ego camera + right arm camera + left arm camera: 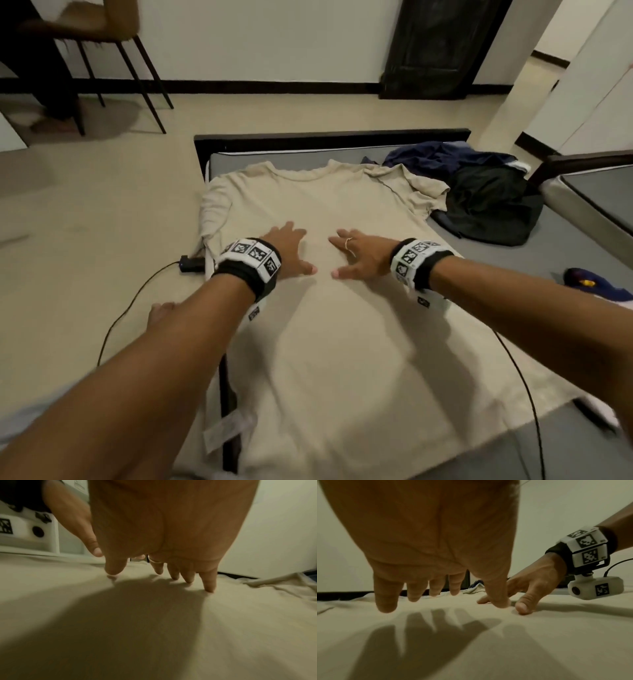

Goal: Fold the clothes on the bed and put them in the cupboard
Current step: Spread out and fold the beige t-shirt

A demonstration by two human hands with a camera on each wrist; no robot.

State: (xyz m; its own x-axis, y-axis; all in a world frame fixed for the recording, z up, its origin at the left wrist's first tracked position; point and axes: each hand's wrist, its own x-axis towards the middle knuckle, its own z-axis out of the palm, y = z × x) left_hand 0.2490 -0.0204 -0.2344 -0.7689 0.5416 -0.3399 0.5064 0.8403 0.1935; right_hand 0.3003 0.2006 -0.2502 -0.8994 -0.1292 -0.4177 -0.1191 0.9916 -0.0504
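Beige shirt (325, 308) lies flat on the bed (582, 246), collar at 12 o'clock, long axis running 12 to 6, under the left hand (291, 250) and right hand (363, 253), both spread wide, holding nothing.

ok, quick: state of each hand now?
Left hand: open, fingers spread over the beige T-shirt.
Right hand: open, fingertips on the shirt.
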